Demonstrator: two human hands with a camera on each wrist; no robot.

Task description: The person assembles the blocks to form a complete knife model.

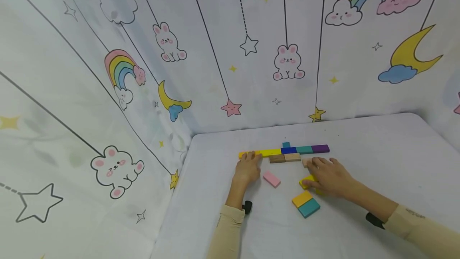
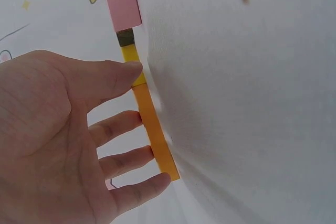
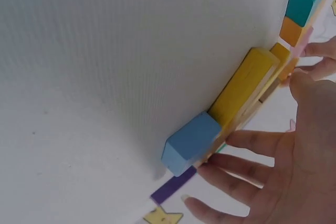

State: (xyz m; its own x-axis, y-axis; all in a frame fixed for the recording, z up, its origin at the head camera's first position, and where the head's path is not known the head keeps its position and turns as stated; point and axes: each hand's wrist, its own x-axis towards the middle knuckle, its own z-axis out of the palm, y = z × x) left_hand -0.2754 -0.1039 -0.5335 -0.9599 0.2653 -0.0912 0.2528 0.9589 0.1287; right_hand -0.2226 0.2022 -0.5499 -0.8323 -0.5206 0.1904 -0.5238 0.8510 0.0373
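My left hand (image 1: 248,169) reaches the left end of a row of coloured blocks. Its fingertips touch the orange block (image 2: 152,124), and the thumb lies at the yellow block (image 2: 134,59) beside it. Blue (image 1: 288,150), teal (image 1: 304,150) and purple (image 1: 320,148) blocks continue that row. My right hand (image 1: 330,177) is spread over the blocks at the right, fingertips at a pale wooden block (image 1: 305,162). In the right wrist view a light blue block (image 3: 191,142) and a long yellow block (image 3: 244,87) lie in front of its fingers; the thumb stands apart.
Brown (image 1: 276,158) and tan (image 1: 292,157) blocks lie along the row's near side. A small teal block (image 1: 286,144) sits behind it. Nearer lie a pink block (image 1: 271,179), an orange block (image 1: 302,199) and a teal block (image 1: 310,208). A printed cloth backdrop (image 1: 208,75) rises behind the white table.
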